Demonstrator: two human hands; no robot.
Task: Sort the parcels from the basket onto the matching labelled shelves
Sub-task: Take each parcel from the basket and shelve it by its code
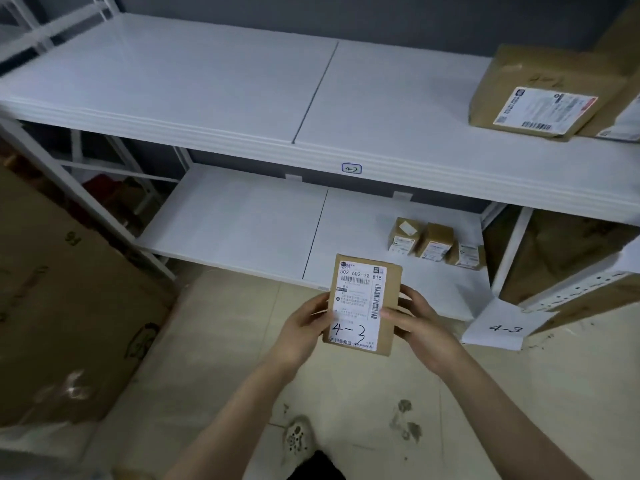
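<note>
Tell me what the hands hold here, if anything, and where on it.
The left hand grips the left edge and the right hand the right edge of a small cardboard parcel marked 4-3.

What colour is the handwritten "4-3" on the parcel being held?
Black, handwritten on the white label of the brown parcel; the head view shows it.

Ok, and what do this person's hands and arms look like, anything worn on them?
Nothing worn that shows: the left hand and right hand are bare, with no gloves, rings or watch visible. The forearms are bare too, with no sleeve in view up to the frame's edge.
</note>
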